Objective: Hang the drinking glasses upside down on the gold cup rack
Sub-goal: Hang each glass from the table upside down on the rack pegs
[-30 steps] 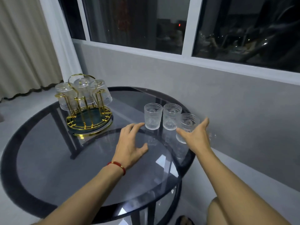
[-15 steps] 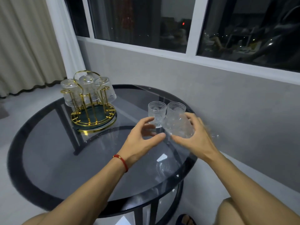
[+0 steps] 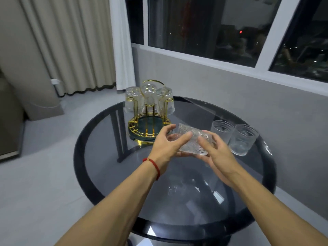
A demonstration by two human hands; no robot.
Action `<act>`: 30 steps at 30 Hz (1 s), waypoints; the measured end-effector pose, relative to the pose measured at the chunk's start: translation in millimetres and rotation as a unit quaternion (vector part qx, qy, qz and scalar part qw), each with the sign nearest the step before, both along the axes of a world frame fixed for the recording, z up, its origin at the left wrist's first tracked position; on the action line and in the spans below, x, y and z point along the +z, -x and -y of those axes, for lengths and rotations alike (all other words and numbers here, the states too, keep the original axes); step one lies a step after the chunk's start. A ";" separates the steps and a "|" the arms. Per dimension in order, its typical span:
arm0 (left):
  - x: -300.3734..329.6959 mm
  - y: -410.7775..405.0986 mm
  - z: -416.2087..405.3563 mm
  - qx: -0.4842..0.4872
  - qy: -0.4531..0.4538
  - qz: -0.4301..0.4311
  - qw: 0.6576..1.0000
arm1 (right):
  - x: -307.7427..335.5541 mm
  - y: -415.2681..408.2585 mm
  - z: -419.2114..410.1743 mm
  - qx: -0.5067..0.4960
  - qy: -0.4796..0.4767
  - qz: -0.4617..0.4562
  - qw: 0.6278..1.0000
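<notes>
Both hands hold one glass [image 3: 192, 142] tipped sideways above the tabletop [image 3: 106, 157], the left hand [image 3: 166, 148] and right hand [image 3: 217, 155] each with a closed grip on it. The gold rack [image 3: 149, 119] stands just behind with three glasses upside down on it. Two more glasses [image 3: 232, 135] stand upright to the right.

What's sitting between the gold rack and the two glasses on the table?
In the head view, both hands, left and right, hold a tilted glass between the rack and the two glasses.
</notes>
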State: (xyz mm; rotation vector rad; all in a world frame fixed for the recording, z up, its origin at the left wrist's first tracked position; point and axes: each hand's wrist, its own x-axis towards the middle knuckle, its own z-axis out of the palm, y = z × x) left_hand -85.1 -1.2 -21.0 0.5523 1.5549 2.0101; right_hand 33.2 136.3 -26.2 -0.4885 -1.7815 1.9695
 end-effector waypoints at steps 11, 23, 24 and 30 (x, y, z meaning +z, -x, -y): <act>-73.2 79.7 46.5 0.078 0.440 -0.442 0.778 | 63.2 41.9 18.4 -0.050 -0.248 -0.036 0.967; -77.5 71.0 44.7 0.094 0.424 -0.454 0.778 | 141.6 178.0 61.5 -0.052 -0.417 -0.005 0.908; -77.7 70.9 44.9 0.096 0.420 -0.454 0.780 | 142.4 184.7 64.6 -0.051 -0.416 -0.002 0.908; -78.7 70.4 47.2 0.102 0.410 -0.462 0.780 | 135.6 211.3 80.2 -0.024 -0.462 0.068 0.884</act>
